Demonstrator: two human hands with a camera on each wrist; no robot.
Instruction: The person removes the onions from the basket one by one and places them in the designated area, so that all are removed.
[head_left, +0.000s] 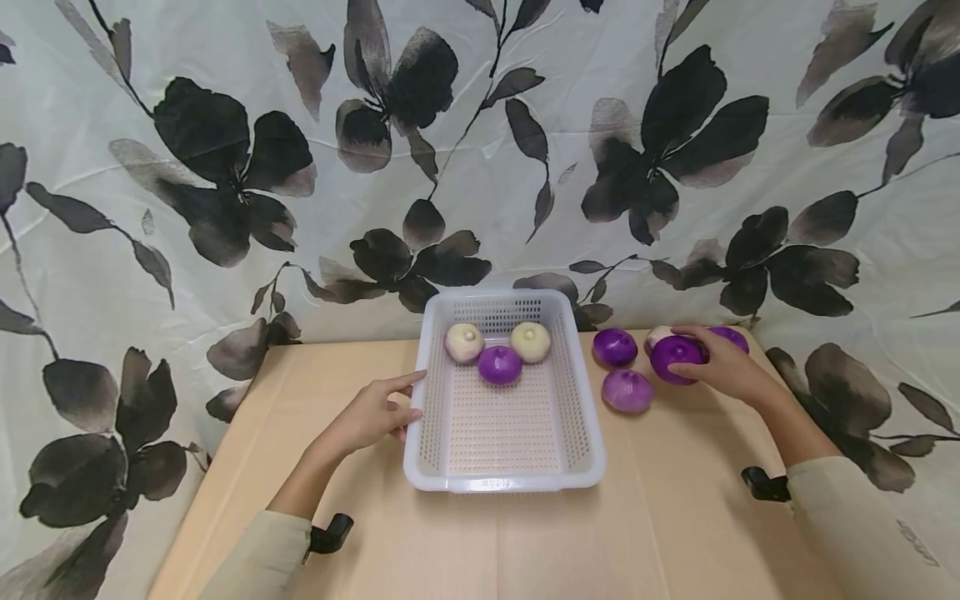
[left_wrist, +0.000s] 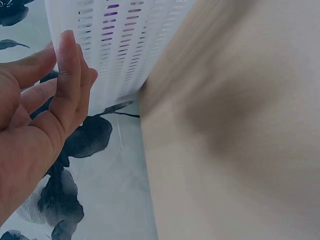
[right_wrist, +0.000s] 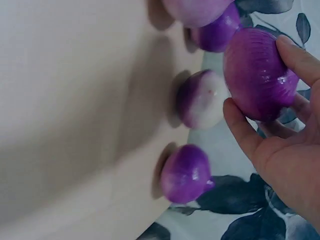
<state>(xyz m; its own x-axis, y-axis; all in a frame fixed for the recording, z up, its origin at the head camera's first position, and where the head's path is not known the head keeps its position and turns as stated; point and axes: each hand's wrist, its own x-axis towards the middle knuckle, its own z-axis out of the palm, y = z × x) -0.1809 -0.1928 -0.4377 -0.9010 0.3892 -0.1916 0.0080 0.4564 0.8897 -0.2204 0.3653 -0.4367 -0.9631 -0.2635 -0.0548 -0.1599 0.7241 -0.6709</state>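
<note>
Near edge: white basket [head_left: 504, 467] on tan table [head_left: 675, 533] | my left hand [head_left: 371, 414], fingers straight, touches its left wall | my right hand [head_left: 723, 367] grips dark purple onion [head_left: 675, 357] at table's far right | three onions lie inside basket.

White perforated plastic basket [head_left: 581, 417] is set mid-counter [head_left: 675, 533]; two pale onions [head_left: 464, 342] and one purple onion [head_left: 499, 365] are held at its far end. Four more onions [head_left: 628, 390] are placed right of it, one gripped by the right hand [head_left: 723, 367]. Left hand [head_left: 371, 414] is laid against the basket's left wall.
</note>
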